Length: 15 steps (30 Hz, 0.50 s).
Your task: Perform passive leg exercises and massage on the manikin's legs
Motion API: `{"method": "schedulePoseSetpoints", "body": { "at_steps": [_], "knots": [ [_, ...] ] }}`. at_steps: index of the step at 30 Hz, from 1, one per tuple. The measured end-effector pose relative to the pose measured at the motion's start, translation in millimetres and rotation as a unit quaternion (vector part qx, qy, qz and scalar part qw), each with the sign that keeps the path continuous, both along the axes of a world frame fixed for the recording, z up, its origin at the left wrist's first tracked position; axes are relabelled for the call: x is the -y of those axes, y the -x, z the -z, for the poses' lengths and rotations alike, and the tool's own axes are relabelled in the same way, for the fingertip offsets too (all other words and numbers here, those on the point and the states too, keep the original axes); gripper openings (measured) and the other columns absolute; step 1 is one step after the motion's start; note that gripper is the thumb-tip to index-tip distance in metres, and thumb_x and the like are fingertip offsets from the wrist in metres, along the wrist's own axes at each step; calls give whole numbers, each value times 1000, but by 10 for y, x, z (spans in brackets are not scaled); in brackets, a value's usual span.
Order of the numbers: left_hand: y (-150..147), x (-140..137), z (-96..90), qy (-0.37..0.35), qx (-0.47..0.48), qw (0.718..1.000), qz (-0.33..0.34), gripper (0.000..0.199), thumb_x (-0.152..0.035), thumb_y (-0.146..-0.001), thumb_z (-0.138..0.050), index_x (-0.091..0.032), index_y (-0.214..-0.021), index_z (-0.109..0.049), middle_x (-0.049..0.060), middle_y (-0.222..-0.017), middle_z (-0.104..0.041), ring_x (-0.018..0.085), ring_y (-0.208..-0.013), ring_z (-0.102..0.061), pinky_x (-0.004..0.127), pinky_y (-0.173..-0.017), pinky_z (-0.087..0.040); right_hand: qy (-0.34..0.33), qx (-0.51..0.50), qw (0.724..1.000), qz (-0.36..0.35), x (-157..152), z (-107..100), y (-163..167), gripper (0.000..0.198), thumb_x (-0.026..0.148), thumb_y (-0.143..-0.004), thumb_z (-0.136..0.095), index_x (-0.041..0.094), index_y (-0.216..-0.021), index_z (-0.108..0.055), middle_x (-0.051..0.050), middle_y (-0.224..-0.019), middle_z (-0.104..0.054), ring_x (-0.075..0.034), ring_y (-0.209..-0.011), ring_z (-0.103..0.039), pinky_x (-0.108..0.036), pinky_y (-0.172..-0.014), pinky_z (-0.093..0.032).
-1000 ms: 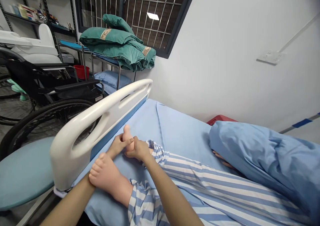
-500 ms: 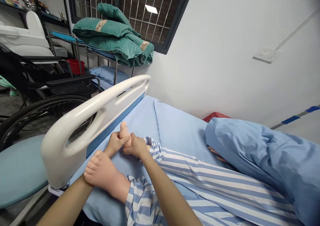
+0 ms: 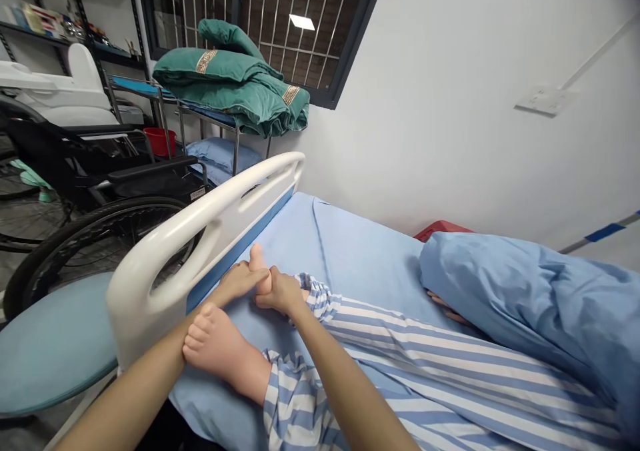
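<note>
A smooth, doll-like figure in blue-and-white striped trousers (image 3: 400, 331) lies on the bed, its bare feet toward the footboard. Both my hands are on its far foot (image 3: 258, 259), which points upward. My left hand (image 3: 241, 281) grips the front part of that foot from the footboard side, thumb laid across it. Wrapped round the foot near the ankle is my right hand (image 3: 281, 292); its fingertips are partly hidden. The near foot (image 3: 223, 344) rests against my left forearm, toes toward the footboard.
A white footboard (image 3: 165, 238) closes the bed's end. Beyond it stand a wheelchair (image 3: 115, 191) and a pale blue round-edged seat (image 3: 55, 344). Green folded quilts (image 3: 225, 78) lie on a rack under the window. A blue quilt (image 3: 525, 298) covers the figure's upper part.
The view has swung slightly left, so things sit further right. My left hand has turned a little, lying flatter against the far foot; my right hand keeps its hold.
</note>
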<state>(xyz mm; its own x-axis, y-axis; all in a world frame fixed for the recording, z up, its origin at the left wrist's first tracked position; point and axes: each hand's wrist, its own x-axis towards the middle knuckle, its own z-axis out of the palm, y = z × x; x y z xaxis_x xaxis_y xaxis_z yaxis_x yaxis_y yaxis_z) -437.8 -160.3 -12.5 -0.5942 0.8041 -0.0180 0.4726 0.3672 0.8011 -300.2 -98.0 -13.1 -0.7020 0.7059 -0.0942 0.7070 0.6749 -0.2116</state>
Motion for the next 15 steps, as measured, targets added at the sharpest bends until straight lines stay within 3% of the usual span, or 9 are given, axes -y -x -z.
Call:
{"method": "schedulePoseSetpoints", "body": {
  "at_steps": [3, 6, 11, 15],
  "knots": [
    [-82, 43, 40, 28, -23, 998, 47, 47, -63, -67, -45, -18, -71, -60, 14, -78, -66, 26, -75, -60, 31, -62, -39, -2, -7, 1000, -5, 2, 0, -2, 54, 52, -58, -60, 20, -98, -46, -6, -85, -66, -25, -76, -63, -28, -58, -37],
    [-145, 24, 104, 0, -12, 1000, 27, 47, -59, -68, -47, -16, -78, -61, 13, -79, -67, 26, -77, -61, 30, -63, -41, -6, -12, 1000, -6, -3, 19, 3, 54, 54, -58, -59, 20, -97, -46, -6, -84, -66, -25, -74, -63, -29, -57, -37],
    [-272, -46, 304, -115, 5, 992, -48, 41, -53, -69, -50, -16, -85, -61, 9, -80, -68, 21, -73, -62, 27, -60, -45, -33, -19, 999, -2, -23, 92, 19, 52, 53, -58, -58, 21, -96, -45, -6, -82, -66, -25, -72, -63, -30, -59, -39],
    [-287, -64, 379, -114, -43, 991, -61, 39, -53, -69, -49, -15, -73, -60, 9, -69, -67, 20, -64, -61, 26, -56, -43, -48, -13, 999, -6, -41, 132, 24, 50, 52, -62, -56, 21, -99, -45, -6, -84, -66, -25, -74, -63, -30, -60, -40]
  ]
}}
